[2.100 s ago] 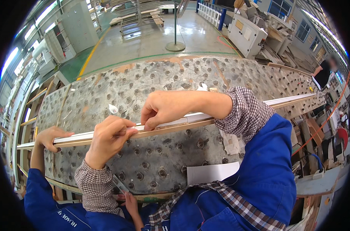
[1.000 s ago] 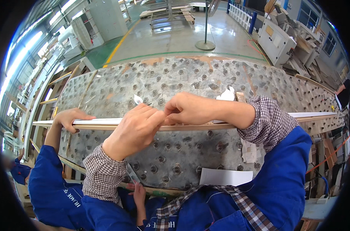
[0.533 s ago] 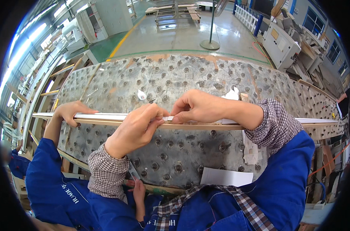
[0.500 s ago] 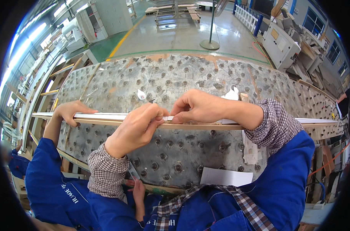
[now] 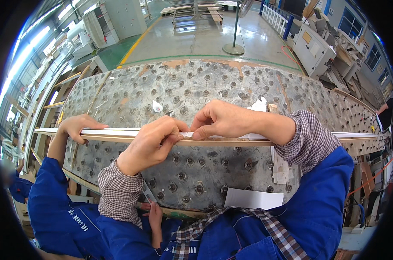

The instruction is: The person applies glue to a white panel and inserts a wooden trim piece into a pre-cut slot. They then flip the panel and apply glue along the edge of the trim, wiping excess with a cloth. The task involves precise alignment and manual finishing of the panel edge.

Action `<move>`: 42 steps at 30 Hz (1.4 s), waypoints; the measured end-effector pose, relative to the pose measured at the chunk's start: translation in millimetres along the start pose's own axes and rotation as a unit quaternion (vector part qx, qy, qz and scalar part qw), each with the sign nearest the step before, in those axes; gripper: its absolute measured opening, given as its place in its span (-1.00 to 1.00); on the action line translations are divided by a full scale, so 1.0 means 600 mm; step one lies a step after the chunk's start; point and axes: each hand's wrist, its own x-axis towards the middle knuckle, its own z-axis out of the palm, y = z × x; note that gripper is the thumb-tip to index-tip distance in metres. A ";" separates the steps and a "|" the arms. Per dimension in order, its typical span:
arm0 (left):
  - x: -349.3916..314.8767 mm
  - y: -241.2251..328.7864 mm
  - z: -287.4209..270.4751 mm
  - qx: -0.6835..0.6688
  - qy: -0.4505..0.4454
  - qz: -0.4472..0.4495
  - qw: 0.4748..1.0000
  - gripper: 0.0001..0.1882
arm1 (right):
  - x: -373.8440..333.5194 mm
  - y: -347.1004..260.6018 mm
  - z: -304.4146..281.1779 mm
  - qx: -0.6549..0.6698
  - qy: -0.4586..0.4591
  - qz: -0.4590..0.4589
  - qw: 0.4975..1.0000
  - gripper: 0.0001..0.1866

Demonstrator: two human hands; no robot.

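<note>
The white strip [image 5: 113, 131] lies right under the person's fingertips, its long axis running left to right across the desk [image 5: 214, 173], crosswise to the body. A wooden strip [image 5: 231, 142] runs along it on the side nearer the person. Both of the person's hands meet it near its middle, so neither is really closer: the left hand [image 5: 152, 138] comes in from the near side, while the right hand [image 5: 216, 120] reaches round from the far side, its forearm crossing above the strip.

Thumb and fingers of each are drawn together in a pinch on the white strip, and a small bit of it shows between the two sets of fingertips; how firmly they press I can't tell.

Farther left, a co-worker's hand [image 5: 80, 128] rests across the same strip, thumb below. That co-worker's other hand [image 5: 154, 216] is beside a metal ruler-like tool [image 5: 149, 191] at the near edge. Beyond the strip sits crumpled white paper [image 5: 259, 105]; a white sheet [image 5: 253, 198] lies nearer the person.
</note>
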 end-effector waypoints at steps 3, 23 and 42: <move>0.000 0.007 0.001 -0.030 0.010 -0.057 0.998 -0.83 | -0.002 0.001 0.000 0.000 0.000 0.004 1.000 -0.70; 0.025 -0.008 -0.012 0.005 -0.036 -0.020 0.999 -0.74 | 0.005 0.003 -0.013 0.011 -0.001 0.015 1.000 -0.71; 0.029 -0.029 -0.021 -0.117 0.037 -0.057 0.991 -0.87 | 0.019 0.011 -0.046 0.063 -0.011 0.045 0.997 -0.73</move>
